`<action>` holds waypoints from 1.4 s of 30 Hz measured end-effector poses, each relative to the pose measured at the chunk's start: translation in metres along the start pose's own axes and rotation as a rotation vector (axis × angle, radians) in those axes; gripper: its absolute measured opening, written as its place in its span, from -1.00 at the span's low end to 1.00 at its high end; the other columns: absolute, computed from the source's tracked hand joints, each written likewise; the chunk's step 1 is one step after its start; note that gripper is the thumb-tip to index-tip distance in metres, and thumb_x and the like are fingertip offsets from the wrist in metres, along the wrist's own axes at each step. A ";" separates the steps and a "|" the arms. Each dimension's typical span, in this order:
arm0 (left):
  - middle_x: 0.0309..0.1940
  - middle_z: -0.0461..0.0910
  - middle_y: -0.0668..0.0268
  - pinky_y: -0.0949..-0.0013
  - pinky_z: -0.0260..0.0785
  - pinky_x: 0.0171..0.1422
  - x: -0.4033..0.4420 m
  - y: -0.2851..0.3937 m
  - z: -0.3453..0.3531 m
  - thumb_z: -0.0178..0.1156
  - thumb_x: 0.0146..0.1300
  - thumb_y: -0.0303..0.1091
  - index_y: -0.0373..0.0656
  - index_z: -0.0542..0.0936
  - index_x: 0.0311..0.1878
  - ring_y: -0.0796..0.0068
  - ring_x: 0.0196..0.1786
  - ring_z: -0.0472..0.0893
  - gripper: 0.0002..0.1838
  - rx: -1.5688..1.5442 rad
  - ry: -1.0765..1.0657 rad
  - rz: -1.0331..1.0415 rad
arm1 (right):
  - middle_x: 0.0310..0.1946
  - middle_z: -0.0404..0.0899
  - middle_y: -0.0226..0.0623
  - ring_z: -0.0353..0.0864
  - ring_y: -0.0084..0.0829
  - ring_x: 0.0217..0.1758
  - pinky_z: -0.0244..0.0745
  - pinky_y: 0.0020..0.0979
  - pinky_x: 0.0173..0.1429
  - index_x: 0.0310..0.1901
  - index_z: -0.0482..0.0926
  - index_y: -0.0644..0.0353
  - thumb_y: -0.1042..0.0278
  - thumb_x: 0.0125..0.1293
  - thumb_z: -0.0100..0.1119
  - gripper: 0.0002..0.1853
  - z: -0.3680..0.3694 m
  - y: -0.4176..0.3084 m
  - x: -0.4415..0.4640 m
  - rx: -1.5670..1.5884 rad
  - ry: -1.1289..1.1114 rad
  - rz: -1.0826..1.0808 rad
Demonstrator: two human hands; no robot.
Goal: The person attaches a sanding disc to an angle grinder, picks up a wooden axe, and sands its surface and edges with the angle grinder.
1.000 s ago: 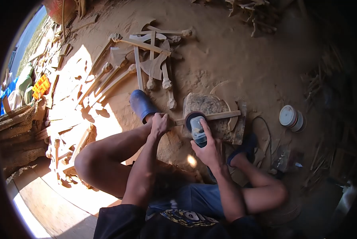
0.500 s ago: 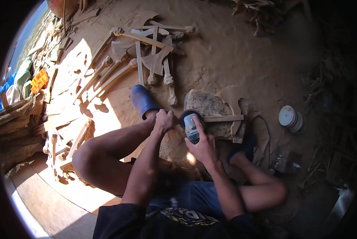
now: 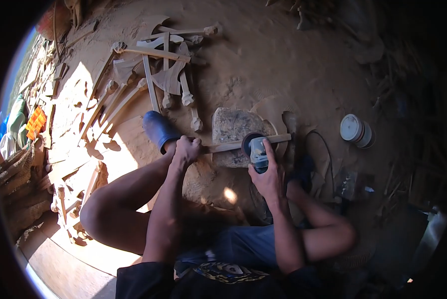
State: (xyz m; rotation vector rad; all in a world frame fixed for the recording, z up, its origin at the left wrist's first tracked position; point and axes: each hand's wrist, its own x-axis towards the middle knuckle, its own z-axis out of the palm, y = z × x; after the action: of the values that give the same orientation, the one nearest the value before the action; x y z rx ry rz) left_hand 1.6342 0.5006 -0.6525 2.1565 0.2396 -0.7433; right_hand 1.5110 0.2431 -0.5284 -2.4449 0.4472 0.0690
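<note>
My left hand (image 3: pixel 186 151) is gripping one end of a wooden bar (image 3: pixel 224 147), fingers closed in a fist. The bar is running rightward from that fist, lying across a squarish block (image 3: pixel 233 122), its free end sticking out above and to the right of my right hand (image 3: pixel 269 179). That right hand is wrapping round a power grinder (image 3: pixel 259 155), forefinger stretching along the body. The grinder's round disc (image 3: pixel 247 143) is overlapping the bar between my two hands; whether it is touching the wood, I cannot tell.

A blue shoe (image 3: pixel 158 130) on my left foot is resting just beyond my left hand, a little to its left. Farther out past that hand, shaped wooden pieces (image 3: pixel 162 52) are lying in a loose heap, some with knobbed ends. To the right of my right hand a dark cable (image 3: pixel 329 157) is curving over the ground, and beyond it a white tub (image 3: pixel 354 128) is sitting well apart.
</note>
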 end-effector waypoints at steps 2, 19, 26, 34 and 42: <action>-0.43 0.71 -0.22 0.02 0.60 -0.04 -0.002 0.004 -0.003 0.11 0.36 -0.13 -0.45 0.71 -0.27 -0.07 -0.31 0.79 -0.54 0.008 -0.016 0.005 | 0.31 0.64 0.18 0.69 0.20 0.28 0.63 0.04 0.32 0.63 0.31 -0.04 0.26 0.22 0.50 -0.08 -0.014 0.012 0.006 0.068 -0.004 0.110; -0.46 0.76 0.06 0.13 0.57 -0.32 0.033 -0.042 0.005 0.18 0.44 -0.17 -0.34 0.70 -0.34 0.20 -0.46 0.75 -0.61 -0.030 -0.029 -0.038 | 0.44 0.58 0.03 0.62 -0.03 0.47 0.50 -0.14 0.49 0.63 0.31 0.08 0.33 0.23 0.51 -0.08 -0.051 0.081 0.018 0.193 0.269 0.165; -0.47 0.55 0.22 0.19 0.38 -0.37 0.133 -0.142 0.003 0.40 0.46 -0.10 -0.26 0.54 -0.26 0.30 -0.45 0.54 -0.60 -0.549 -1.357 0.104 | 0.35 0.60 0.18 0.68 0.24 0.26 0.65 0.09 0.29 0.65 0.28 -0.09 0.28 0.22 0.49 -0.06 -0.015 0.014 0.000 0.139 -0.038 -0.022; -0.54 0.46 0.24 0.17 0.29 -0.42 0.135 -0.128 -0.003 0.40 0.42 -0.09 -0.22 0.51 -0.36 0.30 -0.51 0.47 -0.58 -0.429 -1.575 0.388 | 0.01 0.74 0.26 0.74 0.31 0.02 0.70 0.10 0.07 0.65 0.30 -0.19 0.26 0.19 0.51 -0.04 -0.023 0.022 -0.001 0.132 0.010 0.052; -0.63 0.60 0.16 0.17 0.35 -0.61 0.039 -0.037 -0.009 0.23 0.44 -0.20 -0.28 0.63 -0.31 0.26 -0.66 0.59 -0.69 -0.078 -0.153 -0.076 | 0.36 0.61 0.07 0.65 0.21 0.29 0.64 0.03 0.31 0.64 0.29 -0.13 0.25 0.22 0.49 -0.07 -0.057 0.091 0.027 0.099 0.219 0.253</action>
State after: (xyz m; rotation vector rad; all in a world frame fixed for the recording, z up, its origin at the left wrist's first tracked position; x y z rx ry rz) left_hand 1.6549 0.5281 -0.6946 2.0151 0.2663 -0.9233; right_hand 1.5028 0.1339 -0.5415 -2.2963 0.8357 -0.1132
